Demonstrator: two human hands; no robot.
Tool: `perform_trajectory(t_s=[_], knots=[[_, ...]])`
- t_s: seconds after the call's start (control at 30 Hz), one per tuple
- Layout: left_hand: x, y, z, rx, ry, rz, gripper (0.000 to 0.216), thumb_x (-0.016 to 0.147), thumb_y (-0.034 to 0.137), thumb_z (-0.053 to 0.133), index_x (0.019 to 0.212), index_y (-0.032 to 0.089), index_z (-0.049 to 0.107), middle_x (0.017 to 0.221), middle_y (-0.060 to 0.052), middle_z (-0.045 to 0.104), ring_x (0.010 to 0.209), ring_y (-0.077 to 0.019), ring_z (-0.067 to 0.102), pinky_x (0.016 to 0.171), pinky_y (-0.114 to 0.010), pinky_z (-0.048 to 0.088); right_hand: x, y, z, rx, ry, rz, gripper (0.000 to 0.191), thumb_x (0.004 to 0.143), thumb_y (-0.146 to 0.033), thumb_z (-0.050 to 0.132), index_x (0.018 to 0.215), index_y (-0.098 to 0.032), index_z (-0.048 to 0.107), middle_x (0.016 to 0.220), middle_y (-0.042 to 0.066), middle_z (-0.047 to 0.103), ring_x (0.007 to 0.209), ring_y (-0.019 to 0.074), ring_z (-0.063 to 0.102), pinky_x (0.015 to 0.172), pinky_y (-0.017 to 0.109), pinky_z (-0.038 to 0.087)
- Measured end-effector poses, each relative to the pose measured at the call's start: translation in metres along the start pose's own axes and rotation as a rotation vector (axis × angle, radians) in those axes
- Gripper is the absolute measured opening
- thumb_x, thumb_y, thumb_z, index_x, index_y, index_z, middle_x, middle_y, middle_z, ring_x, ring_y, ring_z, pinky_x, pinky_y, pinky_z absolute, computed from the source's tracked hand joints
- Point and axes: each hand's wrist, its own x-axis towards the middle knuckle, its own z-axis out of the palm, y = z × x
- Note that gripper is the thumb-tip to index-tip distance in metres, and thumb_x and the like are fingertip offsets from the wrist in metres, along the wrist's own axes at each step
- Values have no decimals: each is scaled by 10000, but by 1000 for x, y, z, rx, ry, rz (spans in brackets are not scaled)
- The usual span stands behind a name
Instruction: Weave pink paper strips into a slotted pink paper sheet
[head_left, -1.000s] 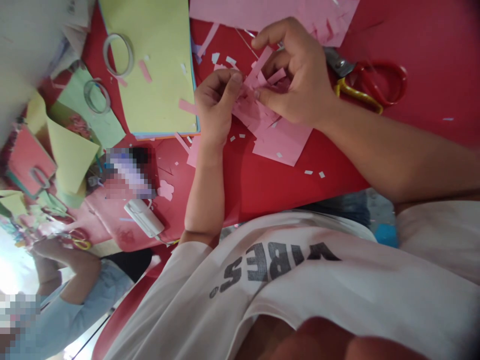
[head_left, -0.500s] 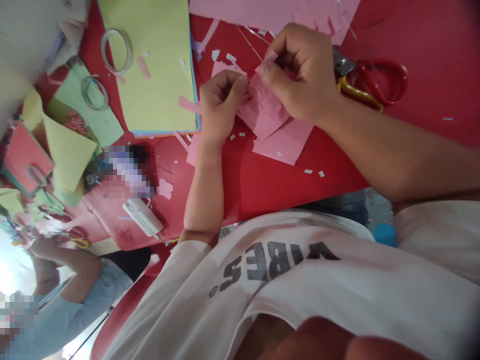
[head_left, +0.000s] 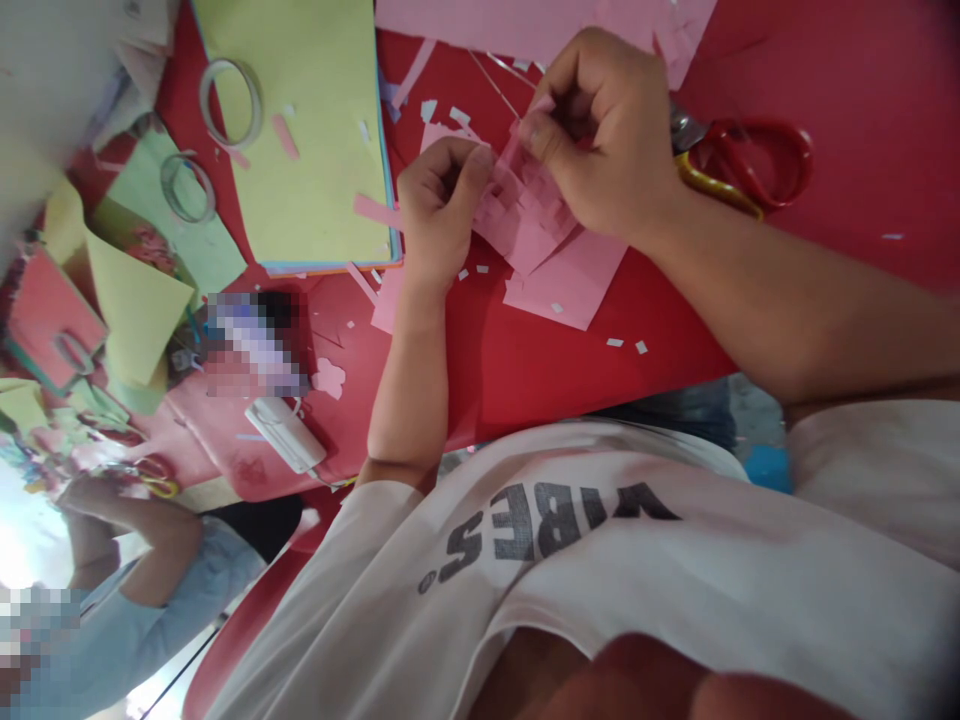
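Between my hands is a piece of pink paper (head_left: pixel 529 240) with many narrow cut strips curling up from it. My left hand (head_left: pixel 439 205) is closed, thumb and forefinger pinching its left side. My right hand (head_left: pixel 611 130) is closed too, its thumb and fingers gripping a narrow pink paper strip (head_left: pixel 511 150) at the upper right of the piece. Another pink sheet (head_left: pixel 581 285) lies partly under it. Red-and-yellow-handled scissors (head_left: pixel 757 165) rest just right of my right wrist, their blades partly hidden behind it.
Left of my hands lies a stack of coloured paper, yellow on top (head_left: pixel 322 160), with a tape roll (head_left: pixel 230 103) on it. A second roll (head_left: pixel 187 188) sits farther left. White scraps dot the red table (head_left: pixel 540 370). Another person's arm (head_left: pixel 154 540) is at lower left.
My right hand has risen slightly, drawing the pink strip up so it stretches away from the paper. The left hand has hardly moved.
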Motion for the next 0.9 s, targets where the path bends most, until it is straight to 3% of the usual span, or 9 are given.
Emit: perform_trajectory(t_s=[0.2, 0.33, 0.4, 0.53, 0.63, 0.73, 0.8, 0.9], knots=[[-1, 8, 1, -32, -7, 3, 208, 923, 420, 686, 745, 315, 703, 692, -15, 609, 664, -195, 532, 640, -361, 404, -1, -1, 3, 123, -55, 37, 110, 812, -135, 678, 877, -142, 589, 768, -51, 574, 600, 38, 456, 544, 196, 315], [0, 7, 0, -26, -37, 17, 255, 946, 457, 655, 765, 282, 700, 711, -20, 607, 684, -192, 554, 649, -362, 419, -1, 4, 4, 168, -111, 61, 488, 660, -84, 764, 1088, -155, 542, 766, -84, 573, 578, 52, 539, 502, 185, 324], [1, 6, 0, -26, -44, 39, 285, 931, 496, 666, 766, 266, 695, 716, -23, 599, 688, -188, 546, 658, -361, 417, -2, 5, 4, 139, -119, 56, 571, 620, -69, 784, 1122, -160, 529, 778, -92, 554, 585, 50, 550, 494, 182, 311], [1, 9, -1, -24, -44, 31, 396, 950, 583, 580, 774, 244, 685, 752, -37, 611, 736, -185, 558, 722, -360, 440, -3, 2, 5, 130, -138, 24, 516, 667, -126, 776, 1111, -170, 518, 967, -60, 549, 609, 22, 549, 470, 183, 260], [1, 10, -4, -45, -60, 7, 437, 984, 612, 481, 811, 282, 709, 821, -50, 642, 800, -202, 588, 775, -370, 461, -3, 1, 4, 135, -132, 22, 486, 722, -152, 762, 1129, -190, 498, 1109, -46, 547, 655, 20, 577, 494, 181, 299], [1, 4, -9, -87, -148, 48, 283, 867, 586, 696, 995, 335, 724, 985, -31, 676, 891, -222, 618, 797, -371, 491, -1, 5, 3, 127, -105, 20, 489, 702, -108, 756, 1111, -202, 503, 1147, -53, 544, 617, 0, 524, 503, 181, 290], [2, -3, -11, -97, -172, 103, 387, 766, 519, 818, 1094, 352, 698, 1090, -10, 674, 985, -233, 622, 853, -370, 503, 1, 8, 1, 129, -82, 10, 515, 658, -59, 751, 1097, -194, 518, 1143, -50, 544, 611, 0, 496, 514, 185, 300], [4, -15, -12, -97, -173, 178, 446, 744, 451, 836, 1145, 336, 680, 1138, -7, 666, 1072, -241, 606, 937, -386, 493, 2, 12, 0, 137, -71, 0, 546, 616, -23, 733, 1094, -196, 534, 1134, -49, 554, 637, 22, 509, 549, 201, 343]])
